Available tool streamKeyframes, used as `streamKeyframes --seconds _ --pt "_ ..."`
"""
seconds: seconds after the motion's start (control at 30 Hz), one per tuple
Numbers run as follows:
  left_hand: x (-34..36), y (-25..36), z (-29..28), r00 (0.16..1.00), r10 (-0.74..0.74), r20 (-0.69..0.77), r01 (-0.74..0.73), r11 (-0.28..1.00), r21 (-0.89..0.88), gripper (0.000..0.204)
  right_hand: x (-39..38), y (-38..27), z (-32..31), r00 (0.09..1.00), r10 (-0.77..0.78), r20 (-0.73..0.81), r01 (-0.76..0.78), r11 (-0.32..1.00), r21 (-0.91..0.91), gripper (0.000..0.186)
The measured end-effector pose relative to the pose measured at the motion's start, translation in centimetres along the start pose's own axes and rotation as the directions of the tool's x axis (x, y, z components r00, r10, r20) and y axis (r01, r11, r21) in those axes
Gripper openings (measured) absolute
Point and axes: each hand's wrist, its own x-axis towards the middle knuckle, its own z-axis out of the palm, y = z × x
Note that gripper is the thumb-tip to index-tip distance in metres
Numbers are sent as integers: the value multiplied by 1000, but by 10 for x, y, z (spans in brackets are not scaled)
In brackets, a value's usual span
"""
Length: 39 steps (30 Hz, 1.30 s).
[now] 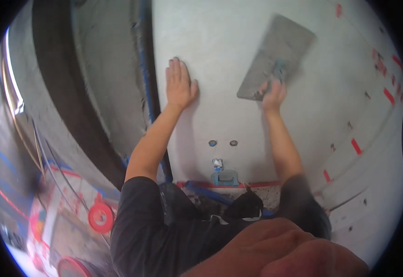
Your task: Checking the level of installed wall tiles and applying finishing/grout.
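My left hand (180,85) lies flat against a smooth pale wall (220,69), its fingers stretched upward and the thumb a little apart. To the right, my right hand (274,96) is closed around the handle of a large rectangular plastering trowel (287,41). The trowel's grey blade is tilted, its upper end leaning to the right. It is slightly blurred, and I cannot tell whether the whole blade touches the wall. My right fingers hide part of the handle.
Two small round wall outlets (233,143) sit below my hands, above a metal pipe fitting (217,163) and a grey-blue plastic piece (225,177). Red tape strips (356,146) mark the right wall. At left are a dark vertical band (67,69), hanging cables (39,147) and a red roll (101,217).
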Motion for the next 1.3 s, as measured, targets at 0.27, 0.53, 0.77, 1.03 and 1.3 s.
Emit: streamKeyframes --seconds 0.27,0.53,0.77,1.03,1.3 --pt "-175 11 -7 908 -239 345 283 956 -80 80 -54 35 103 968 144 207 -27 874 -485 41" --pt "-195 -2 -21 879 -232 417 326 930 -170 76 -145 44 137 945 -232 232 233 972 24 30" --pt "-181 -6 -20 886 -174 431 282 938 -203 71 -104 59 152 960 279 35 -252 908 -334 31" --pt "-182 -25 -16 891 -124 438 239 946 -220 72 -92 55 164 949 227 -217 -233 972 -1 36" --pt "-185 -15 -25 879 -152 452 285 928 -241 78 -9 -6 201 992 -126 15 127 978 -164 40"
